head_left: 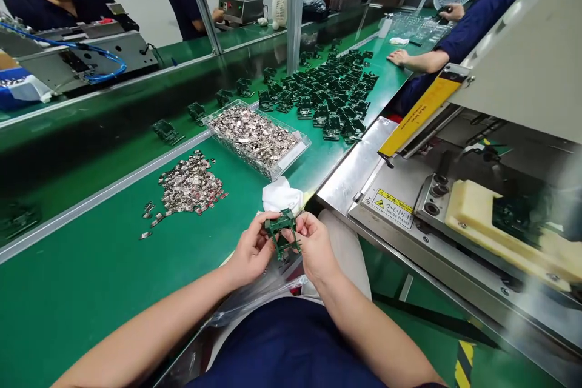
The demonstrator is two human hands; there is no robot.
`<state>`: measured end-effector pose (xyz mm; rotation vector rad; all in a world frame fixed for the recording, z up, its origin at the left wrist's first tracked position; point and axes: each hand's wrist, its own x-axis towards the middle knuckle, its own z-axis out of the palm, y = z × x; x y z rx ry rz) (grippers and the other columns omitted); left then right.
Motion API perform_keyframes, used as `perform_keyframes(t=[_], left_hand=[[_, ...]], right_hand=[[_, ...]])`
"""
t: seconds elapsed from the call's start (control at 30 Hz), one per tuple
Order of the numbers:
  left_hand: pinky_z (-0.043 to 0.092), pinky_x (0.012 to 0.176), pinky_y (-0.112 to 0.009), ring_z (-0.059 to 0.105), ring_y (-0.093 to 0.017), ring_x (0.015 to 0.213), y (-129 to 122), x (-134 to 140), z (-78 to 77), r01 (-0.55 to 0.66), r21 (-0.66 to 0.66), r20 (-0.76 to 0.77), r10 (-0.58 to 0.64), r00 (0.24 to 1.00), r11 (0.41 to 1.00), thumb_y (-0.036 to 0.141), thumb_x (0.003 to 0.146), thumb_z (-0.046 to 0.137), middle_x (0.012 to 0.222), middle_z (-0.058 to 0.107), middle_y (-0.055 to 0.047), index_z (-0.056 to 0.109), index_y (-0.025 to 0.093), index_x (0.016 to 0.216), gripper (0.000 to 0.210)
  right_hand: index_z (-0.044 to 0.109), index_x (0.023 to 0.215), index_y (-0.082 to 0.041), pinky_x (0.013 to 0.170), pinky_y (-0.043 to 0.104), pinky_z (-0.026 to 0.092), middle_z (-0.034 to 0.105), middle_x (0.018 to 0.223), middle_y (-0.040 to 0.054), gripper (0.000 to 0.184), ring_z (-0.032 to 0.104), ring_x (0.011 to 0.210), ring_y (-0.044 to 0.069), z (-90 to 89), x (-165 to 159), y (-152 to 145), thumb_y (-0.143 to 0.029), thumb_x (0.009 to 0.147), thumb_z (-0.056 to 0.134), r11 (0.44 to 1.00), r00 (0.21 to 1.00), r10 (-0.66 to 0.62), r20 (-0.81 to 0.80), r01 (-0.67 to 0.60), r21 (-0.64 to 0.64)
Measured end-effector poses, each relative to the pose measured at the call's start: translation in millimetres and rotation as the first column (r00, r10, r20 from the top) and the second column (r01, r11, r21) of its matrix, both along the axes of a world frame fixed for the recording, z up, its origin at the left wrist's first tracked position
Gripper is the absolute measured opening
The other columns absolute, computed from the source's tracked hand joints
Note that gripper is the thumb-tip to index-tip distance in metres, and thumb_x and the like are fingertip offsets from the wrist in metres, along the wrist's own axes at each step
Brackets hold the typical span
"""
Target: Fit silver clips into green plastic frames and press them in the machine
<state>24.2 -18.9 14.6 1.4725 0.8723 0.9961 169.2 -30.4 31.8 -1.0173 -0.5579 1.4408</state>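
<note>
Close to my body, a green plastic frame part is held between both hands. My left hand grips its left side, thumb and fingers closed on it. On the other side my right hand pinches the part; whether a small piece is also in those fingertips I cannot tell. A white cloth lies just beyond the part. Farther off, a clear tray is full of small silvery metal pieces, and a loose pile of metal pieces lies to its left on the green table.
Many green parts are heaped beyond the tray, with more along the conveyor belt. At right stands a machine with a yellow fixture and a warning label. A co-worker's hand rests on the table's far end. A metal post rises behind.
</note>
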Motion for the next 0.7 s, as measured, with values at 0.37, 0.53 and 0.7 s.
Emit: perform_keyframes(t=[0.37,0.53,0.7], left_hand=[[0.055,0.074,-0.03,0.048,-0.011,0.064,-3.6,29.6,4.7,-0.008,-0.003,0.031,0.008,0.999,1.0,0.038,0.089,0.059,0.073,0.047,0.003,0.047,0.022,0.12,0.037],[0.054,0.064,-0.025,0.056,-0.012,0.067,-1.5,40.5,7.3,-0.042,-0.057,0.103,0.048,0.993,0.997,0.041,0.086,0.064,0.077,0.053,0.001,0.046,0.021,0.119,0.043],[0.054,0.063,-0.023,0.062,-0.014,0.072,-3.1,46.2,3.5,-0.05,-0.065,0.121,0.057,0.991,0.997,0.038,0.086,0.065,0.082,0.059,-0.002,0.044,0.021,0.121,0.044]], right_hand=[[0.044,0.065,-0.021,0.044,0.021,0.046,0.036,0.055,-0.0107,0.038,0.038,0.043,0.007,-12.7,22.8,-9.6,-0.03,0.062,0.081,0.998,0.997,0.008,0.074,-0.013,0.065],[0.057,0.075,-0.02,0.056,0.026,0.05,0.054,0.074,-0.0011,0.013,0.058,0.059,0.013,-22.1,33.5,-22.3,-0.024,0.08,0.068,0.947,0.903,-0.182,0.388,0.055,0.316],[0.07,0.099,-0.019,0.06,0.03,0.051,0.057,0.086,0.0072,0.02,0.059,0.075,0.019,-29.2,35.9,-33.0,-0.013,0.09,0.054,0.813,0.602,-0.438,0.667,-0.051,0.58]])
